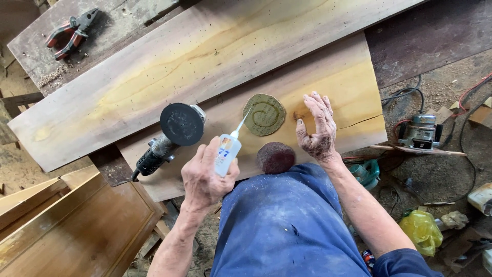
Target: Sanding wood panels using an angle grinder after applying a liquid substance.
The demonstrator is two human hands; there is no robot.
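My left hand (205, 177) grips a small white glue bottle (227, 153) whose thin nozzle points at a round olive-green sanding disc (264, 114) lying face down on a pale wooden board (338, 82). A spiral line of glue shows on the disc. My right hand (318, 128) rests open on the board just right of the disc, fingers spread. A dark red round sanding pad (275, 157) sits at the board's near edge between my hands. An angle grinder (171, 134) with a black backing pad facing up lies left of the bottle.
A long plank (154, 66) lies across the bench behind the board. Red-handled pliers (72, 33) rest at the far left. A router (423, 131), cables, a yellow bag (421, 231) and scraps litter the floor at right. Brown wooden panels (66, 225) lie at lower left.
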